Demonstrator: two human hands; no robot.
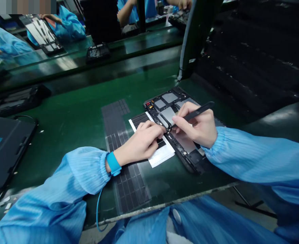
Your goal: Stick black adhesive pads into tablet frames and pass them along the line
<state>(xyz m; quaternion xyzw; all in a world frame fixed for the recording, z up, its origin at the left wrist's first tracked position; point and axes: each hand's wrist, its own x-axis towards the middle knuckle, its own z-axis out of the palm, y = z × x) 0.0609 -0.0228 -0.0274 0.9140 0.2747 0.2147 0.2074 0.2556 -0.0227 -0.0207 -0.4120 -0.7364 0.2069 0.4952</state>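
Note:
An opened tablet-like device [170, 98] lies on the green bench, its circuit parts and grey plates exposed. In my right hand [200, 125] is a pair of black tweezers [201, 110], gripped like a pen, the tip down near the device's left edge. My left hand [146, 139] rests over a white-backed sheet of black strips [162, 157], its curled fingertips at the device's left edge close to the tweezer tip. Whether those fingers pinch anything small is hidden. A blue wrist strap [114, 163] with a cord circles my left wrist.
Dark gridded adhesive sheets [131, 186] lie flat on the bench [70, 122] left of the device. A large black case [9, 145] stands at the left. Tall black stacks [256, 57] rise at the right behind a post. Co-workers in blue sleeves [68, 25] work across the bench.

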